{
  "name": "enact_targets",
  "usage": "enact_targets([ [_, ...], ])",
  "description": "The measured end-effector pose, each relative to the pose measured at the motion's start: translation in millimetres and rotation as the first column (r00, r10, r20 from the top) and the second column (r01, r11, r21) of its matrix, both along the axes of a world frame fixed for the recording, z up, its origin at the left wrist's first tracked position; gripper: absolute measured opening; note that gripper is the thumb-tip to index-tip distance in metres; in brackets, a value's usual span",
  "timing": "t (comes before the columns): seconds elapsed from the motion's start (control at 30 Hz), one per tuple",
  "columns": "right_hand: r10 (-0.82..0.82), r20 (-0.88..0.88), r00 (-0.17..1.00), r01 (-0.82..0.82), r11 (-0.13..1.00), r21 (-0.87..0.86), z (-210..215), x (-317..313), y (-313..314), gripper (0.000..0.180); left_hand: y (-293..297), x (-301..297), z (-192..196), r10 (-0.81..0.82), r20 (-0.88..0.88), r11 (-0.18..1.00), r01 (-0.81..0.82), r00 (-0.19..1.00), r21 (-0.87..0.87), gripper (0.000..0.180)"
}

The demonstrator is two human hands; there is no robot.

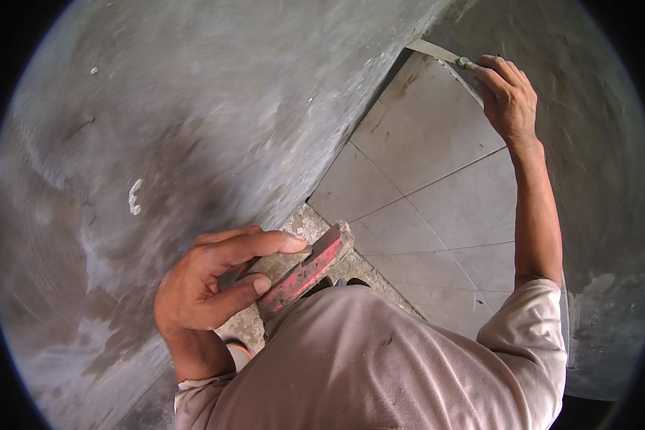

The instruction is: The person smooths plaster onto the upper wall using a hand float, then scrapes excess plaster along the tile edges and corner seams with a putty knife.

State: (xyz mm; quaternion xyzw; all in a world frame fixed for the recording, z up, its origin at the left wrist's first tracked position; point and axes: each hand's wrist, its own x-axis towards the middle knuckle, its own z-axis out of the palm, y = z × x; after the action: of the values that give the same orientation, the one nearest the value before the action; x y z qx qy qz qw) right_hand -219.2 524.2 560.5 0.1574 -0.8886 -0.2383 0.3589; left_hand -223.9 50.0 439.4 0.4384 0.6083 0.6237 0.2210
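Observation:
My left hand (208,279) pinches a worn block-like tool (304,271) between thumb and fingers, low in front of my body. Its long side is pink and smeared with grey mortar; I cannot make out its exact kind. At the far right my right hand (507,97) is closed on a narrow, pale flat strip (434,51) with a green bit by the fingertips. The strip's far end reaches the corner where the plastered walls meet, just above the far edge of the grey floor tiles (426,115).
A smooth grey plastered wall (193,107) rises on the left, and another plastered wall (595,158) on the right. A dark gap runs between the tiles and the left wall. Rough, speckled floor (312,222) lies near my feet, bordering the tiles.

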Motion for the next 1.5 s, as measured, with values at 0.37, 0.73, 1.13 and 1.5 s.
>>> enact_targets([
  [0.37, -0.068, 0.052, 0.996, 0.072, 0.995, -0.073, 16, 1, 2, 0.024, 1, 1, 3, -0.003, 0.044, 1.000, 0.003, 0.999, -0.013, 0.052],
  [0.73, -0.112, 0.075, 0.991, 0.118, 0.990, -0.074, 26, -2, 3, 0.024, 1, -3, 9, -0.033, -0.014, 0.998, 0.032, 0.999, -0.051, 0.054],
  [1.13, -0.144, 0.180, 0.973, 0.169, 0.977, -0.131, 37, 1, -6, 0.030, 0, -4, 5, -0.057, -0.068, 0.998, 0.054, 0.996, -0.032, 0.053],
  [1.5, -0.158, 0.177, 0.971, 0.186, 0.970, -0.155, 38, 5, -7, 0.025, 1, 0, 12, 0.001, 0.012, 0.993, 0.000, 1.000, -0.120, 0.052],
])
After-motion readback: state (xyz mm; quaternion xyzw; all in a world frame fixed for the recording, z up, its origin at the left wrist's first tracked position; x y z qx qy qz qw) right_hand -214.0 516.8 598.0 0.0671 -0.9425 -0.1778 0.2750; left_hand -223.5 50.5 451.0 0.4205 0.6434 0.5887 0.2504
